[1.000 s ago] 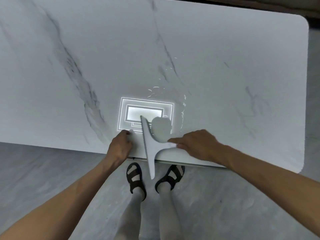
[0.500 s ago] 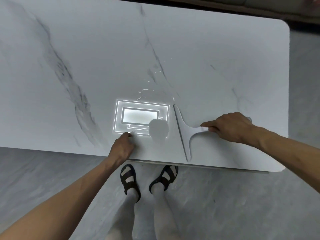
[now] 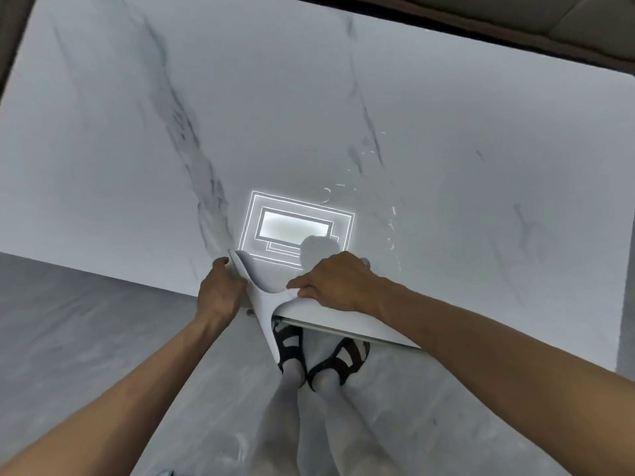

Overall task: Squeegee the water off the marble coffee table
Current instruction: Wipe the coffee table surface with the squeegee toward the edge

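The white marble coffee table with grey veins fills the upper view. A white squeegee lies at the table's near edge, its long blade slanting from the tabletop out past the edge over the floor. My right hand grips its handle from the right. My left hand rests curled on the table edge, touching the blade's left side. Small streaks and drops of water glint on the marble to the right of a bright ceiling-light reflection.
My two feet in black sandals stand on the grey floor right under the near edge. A dark sofa or furniture edge runs along the table's far side.
My right hand has swept the squeegee leftward from the table's right part to the near edge beside my left hand, so the blade now overhangs the edge. The camera view shifted right.
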`<state>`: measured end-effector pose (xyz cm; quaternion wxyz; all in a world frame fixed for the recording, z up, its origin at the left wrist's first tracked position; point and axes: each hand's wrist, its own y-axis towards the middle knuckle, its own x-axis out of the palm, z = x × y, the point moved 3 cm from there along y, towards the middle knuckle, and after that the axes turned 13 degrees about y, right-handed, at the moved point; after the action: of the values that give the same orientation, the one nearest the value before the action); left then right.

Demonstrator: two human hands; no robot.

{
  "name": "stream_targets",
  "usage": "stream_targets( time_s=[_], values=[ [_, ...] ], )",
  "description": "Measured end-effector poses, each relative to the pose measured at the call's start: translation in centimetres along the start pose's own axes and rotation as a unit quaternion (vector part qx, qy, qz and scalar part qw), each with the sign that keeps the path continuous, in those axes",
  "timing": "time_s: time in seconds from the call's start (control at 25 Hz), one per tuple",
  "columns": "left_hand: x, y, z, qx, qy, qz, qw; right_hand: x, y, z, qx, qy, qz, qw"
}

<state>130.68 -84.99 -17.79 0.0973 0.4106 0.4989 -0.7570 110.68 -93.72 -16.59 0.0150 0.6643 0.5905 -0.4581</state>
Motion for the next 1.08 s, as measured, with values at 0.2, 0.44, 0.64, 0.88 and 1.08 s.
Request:
stream_targets(
  time_s=[0.2, 0.44, 0.64, 0.88, 1.08],
  values=[
    [0.5, 1.2, 0.0, 0.019, 0.027, -0.04, 0.999, -0.4, 0.6, 2.3, -0.002, -0.037, 0.002, 0.999],
    [3.1, 0.6, 6.0, 0.096, 0.084, -0.038, 0.991, -8.2, -2.4, 11.6, 0.098, -0.032, 0.071, 0.992],
    [7.2, -0.6, 12.8, 0.124, 0.157, -0.053, 0.978, -13.4, -7.6, 20.6, 0.172, -0.016, 0.134, 0.976],
    [8.0, -0.5, 15.8, 0.04, 0.152, -0.082, 0.984, -16.3, -14.1, 25.8, 0.207, 0.023, 0.159, 0.965],
    [7.8, -0.5, 14.2, 0.03, 0.106, -0.111, 0.988, -10.7, -9.6, 18.9, 0.073, 0.024, 0.086, 0.993]
  ],
)
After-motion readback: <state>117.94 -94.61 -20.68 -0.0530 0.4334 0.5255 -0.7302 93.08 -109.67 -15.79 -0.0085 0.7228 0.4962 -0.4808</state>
